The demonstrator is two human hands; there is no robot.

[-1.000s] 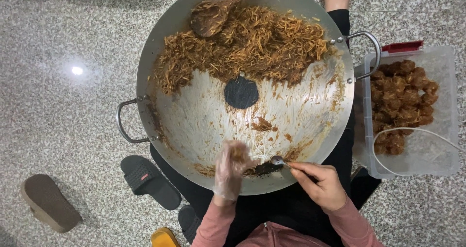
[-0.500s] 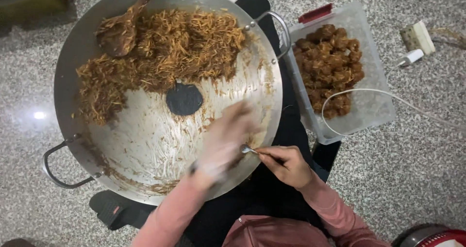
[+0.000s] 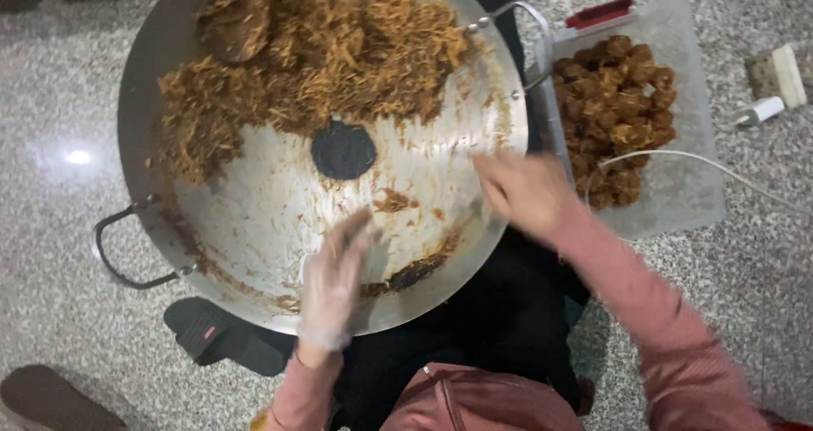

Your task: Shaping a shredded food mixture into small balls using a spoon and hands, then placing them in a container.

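1. A wide metal pan [image 3: 254, 219] is seen on a speckled stone floor [image 3: 51, 84], with a loop handle at its lower left and another at its upper right.
2. Brown shredded food [image 3: 322, 58] is heaped across the far half of the pan; the near half is smeared and mostly bare, with a dark round spot [image 3: 343, 150] at the centre.
3. A wooden spoon [image 3: 237, 24] is lying in the shredded food at the upper left.
4. The left hand [image 3: 333, 283], covered by a thin clear glove, is held flat over the near part of the pan with fingers spread and nothing grasped.
5. The right hand [image 3: 525, 192] is blurred at the pan's right rim; whether anything is held in it cannot be told.
6. A clear plastic tub [image 3: 677, 194] is placed just beside the pan on the right, and brown lumps of food [image 3: 614, 109] are piled in its far part.
7. A white cable [image 3: 677, 156] is looped over the tub.
8. A dark sandal [image 3: 212, 334] is lying under the pan's near edge.
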